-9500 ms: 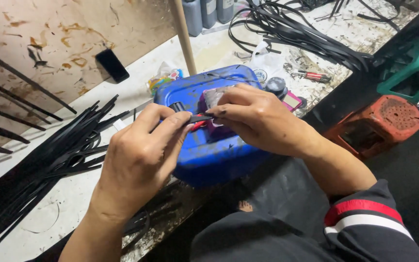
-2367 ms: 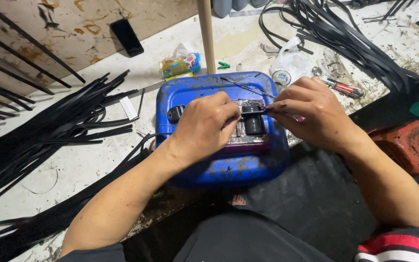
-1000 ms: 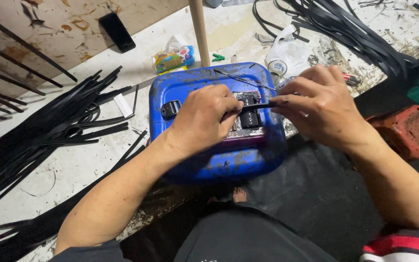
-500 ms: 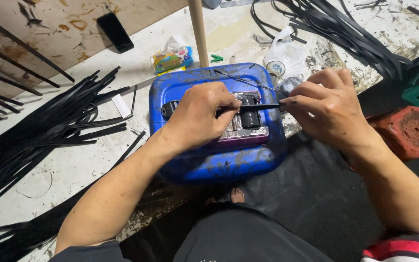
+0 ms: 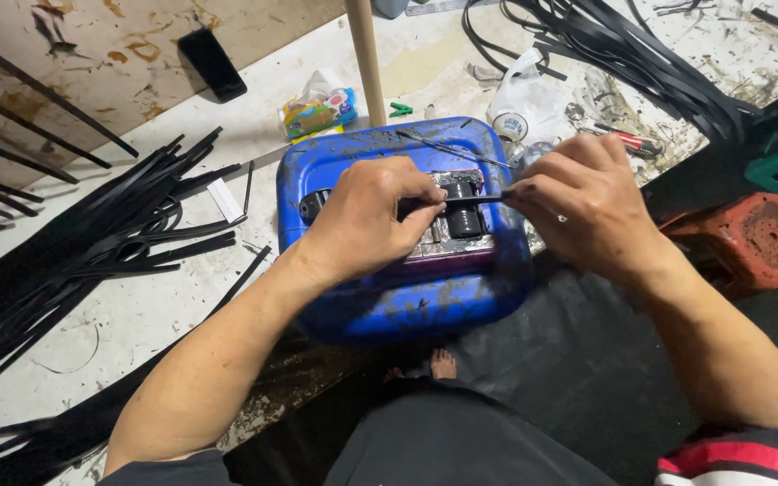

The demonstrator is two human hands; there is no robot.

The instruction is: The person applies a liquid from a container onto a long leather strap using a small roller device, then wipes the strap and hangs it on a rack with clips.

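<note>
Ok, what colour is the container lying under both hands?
Blue, smeared with grime; the container shows best in the head view, the only one.

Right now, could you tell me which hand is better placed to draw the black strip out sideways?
Probably the right hand: it pinches the black strip's free end beside the blue container. The left hand presses the strip down on top.
</note>
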